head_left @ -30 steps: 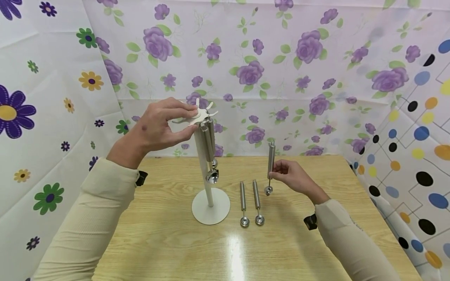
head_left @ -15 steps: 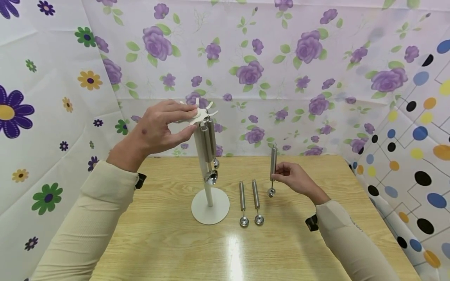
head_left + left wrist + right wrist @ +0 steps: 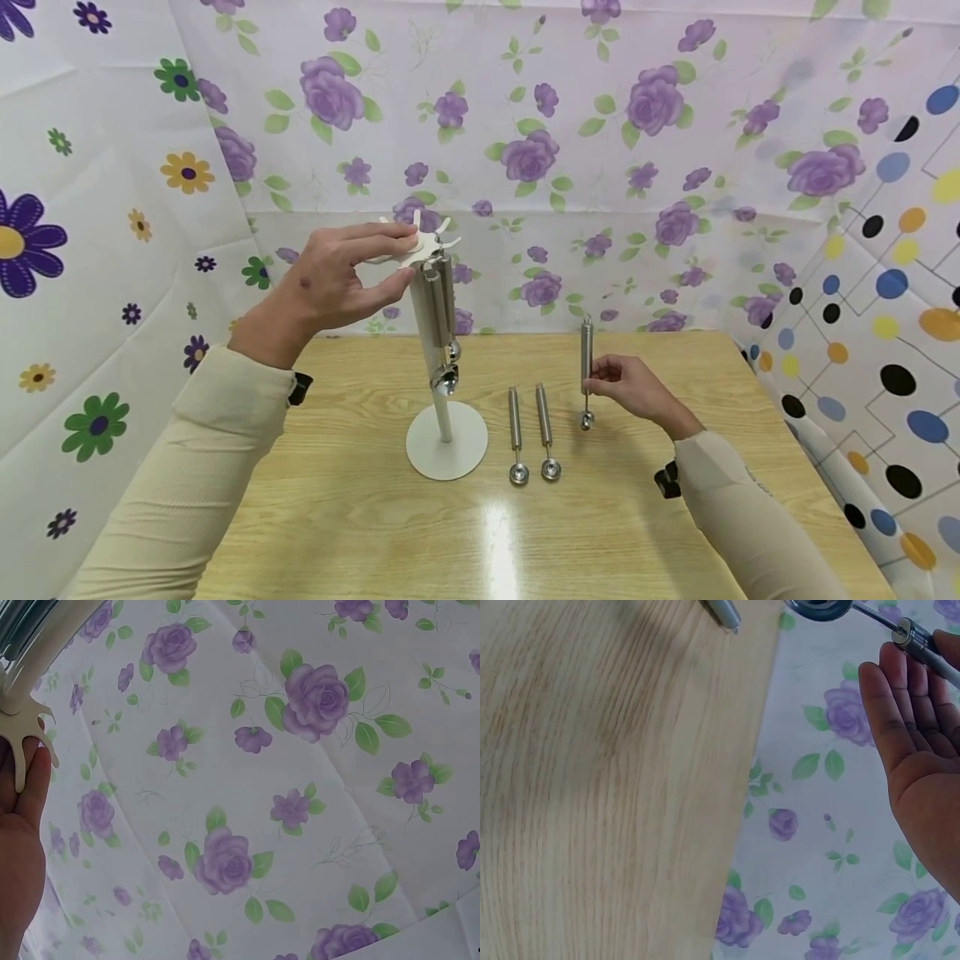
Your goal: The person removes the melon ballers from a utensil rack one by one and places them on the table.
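Observation:
A white utensil stand (image 3: 422, 333) rises on its round base (image 3: 447, 442), with a crown of curved hooks (image 3: 21, 735) at the top. My left hand (image 3: 341, 271) grips this crown between thumb and fingers. Several steel scoops (image 3: 438, 304) hang by their handles from its right side, bowls down. To the right, my right hand (image 3: 628, 385) pinches the lower handle of a melon baller (image 3: 587, 354) with a small round bowl. The melon baller stands upright, bowl down, close over the table. In the right wrist view, its handle (image 3: 922, 646) lies between thumb and fingers.
Two similar melon ballers (image 3: 515, 429) (image 3: 547, 427) lie side by side on the wooden table (image 3: 360, 517), right of the stand base, bowls toward me. Flowered cloth (image 3: 528, 158) hangs behind the table, and a dotted cloth (image 3: 892, 333) borders it on the right.
My right hand has shifted slightly right and down with the melon baller, whose bowl has turned. The hanging scoops sway a little. My left hand keeps its grip on the stand.

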A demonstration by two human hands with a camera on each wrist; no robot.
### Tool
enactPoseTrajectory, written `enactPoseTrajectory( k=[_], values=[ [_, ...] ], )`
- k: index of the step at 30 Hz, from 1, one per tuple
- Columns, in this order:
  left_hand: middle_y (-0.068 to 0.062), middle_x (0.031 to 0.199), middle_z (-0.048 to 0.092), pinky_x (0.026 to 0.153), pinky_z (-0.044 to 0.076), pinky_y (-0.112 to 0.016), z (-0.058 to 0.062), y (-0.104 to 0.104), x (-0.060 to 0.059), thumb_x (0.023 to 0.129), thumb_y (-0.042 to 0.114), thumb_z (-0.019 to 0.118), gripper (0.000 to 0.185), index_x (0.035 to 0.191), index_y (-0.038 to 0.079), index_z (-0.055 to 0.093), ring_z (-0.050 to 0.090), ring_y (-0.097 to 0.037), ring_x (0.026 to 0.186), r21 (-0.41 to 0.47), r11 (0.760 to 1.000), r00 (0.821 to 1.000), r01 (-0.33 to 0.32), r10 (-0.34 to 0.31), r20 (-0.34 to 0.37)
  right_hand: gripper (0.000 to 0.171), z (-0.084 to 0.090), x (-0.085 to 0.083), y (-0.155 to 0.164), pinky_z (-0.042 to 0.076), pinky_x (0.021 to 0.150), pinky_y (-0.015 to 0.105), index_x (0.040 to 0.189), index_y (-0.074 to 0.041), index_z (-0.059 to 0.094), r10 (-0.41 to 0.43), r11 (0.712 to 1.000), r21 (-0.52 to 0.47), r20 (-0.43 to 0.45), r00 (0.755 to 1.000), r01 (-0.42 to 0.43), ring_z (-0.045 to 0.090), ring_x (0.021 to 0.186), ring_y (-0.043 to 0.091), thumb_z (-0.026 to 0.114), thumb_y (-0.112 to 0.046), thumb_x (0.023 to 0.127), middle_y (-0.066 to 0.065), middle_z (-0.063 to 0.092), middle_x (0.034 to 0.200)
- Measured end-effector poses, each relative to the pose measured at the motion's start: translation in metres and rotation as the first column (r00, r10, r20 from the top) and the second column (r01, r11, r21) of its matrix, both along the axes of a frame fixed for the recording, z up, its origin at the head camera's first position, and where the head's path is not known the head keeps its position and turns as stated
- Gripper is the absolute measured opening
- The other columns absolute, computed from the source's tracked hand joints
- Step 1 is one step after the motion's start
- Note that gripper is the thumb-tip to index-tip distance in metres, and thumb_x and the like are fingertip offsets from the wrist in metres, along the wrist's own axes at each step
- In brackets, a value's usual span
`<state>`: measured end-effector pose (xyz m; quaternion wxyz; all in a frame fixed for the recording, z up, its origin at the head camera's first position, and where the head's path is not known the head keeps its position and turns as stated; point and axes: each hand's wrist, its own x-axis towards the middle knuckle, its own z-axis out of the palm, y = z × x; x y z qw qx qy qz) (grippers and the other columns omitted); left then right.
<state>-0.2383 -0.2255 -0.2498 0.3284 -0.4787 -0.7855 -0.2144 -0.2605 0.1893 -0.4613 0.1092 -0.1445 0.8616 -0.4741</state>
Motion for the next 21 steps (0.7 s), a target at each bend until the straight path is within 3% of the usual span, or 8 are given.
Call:
enactPoseTrajectory(
  k=[4,13,16,21],
  values=[
    [-0.021,0.116,0.070,0.060,0.047,-0.032,0.000,-0.001,0.000,0.087,0.013,0.069,0.030,0.110,-0.006,0.074,0.068,-0.036,0.106,0.001,1.000,1.000,-0.002,0.002,-0.015,0.025,-0.006,-0.001,0.002,0.052,0.076,0.035,0.111,0.006,0.062,-0.008,1.000,0.005,0.020,1.000,0.008,0.062,0.085,0.021,0.065,-0.014,0.097,0.016,0.065,0.098],
    [-0.020,0.116,0.071,0.050,0.037,-0.024,-0.001,0.000,-0.001,0.086,0.012,0.069,0.028,0.108,-0.005,0.074,0.069,-0.036,0.105,0.013,1.000,1.000,0.010,-0.010,-0.024,0.025,-0.028,-0.004,0.006,0.055,0.076,0.033,0.109,0.004,0.062,-0.026,1.000,-0.015,0.076,0.997,0.027,0.064,0.090,0.030,0.068,-0.016,0.095,0.011,0.064,0.095],
    [-0.020,0.116,0.070,0.053,0.041,-0.027,-0.001,0.000,-0.001,0.086,0.011,0.069,0.028,0.108,-0.005,0.074,0.069,-0.036,0.105,0.016,1.000,1.000,0.013,-0.013,-0.018,0.025,-0.035,-0.003,0.005,0.056,0.079,0.037,0.109,0.004,0.062,-0.038,0.999,-0.023,0.103,0.994,0.041,0.065,0.093,0.035,0.068,-0.016,0.095,0.011,0.065,0.095],
    [-0.020,0.116,0.070,0.074,0.057,-0.041,-0.001,0.000,-0.002,0.086,0.011,0.069,0.028,0.109,-0.006,0.073,0.068,-0.035,0.107,0.019,1.000,1.000,0.011,-0.011,-0.010,0.026,-0.048,-0.002,0.003,0.056,0.081,0.047,0.109,0.007,0.061,-0.061,0.997,-0.046,0.149,0.987,0.069,0.066,0.091,0.036,0.068,-0.014,0.095,0.013,0.066,0.095]
  ],
)
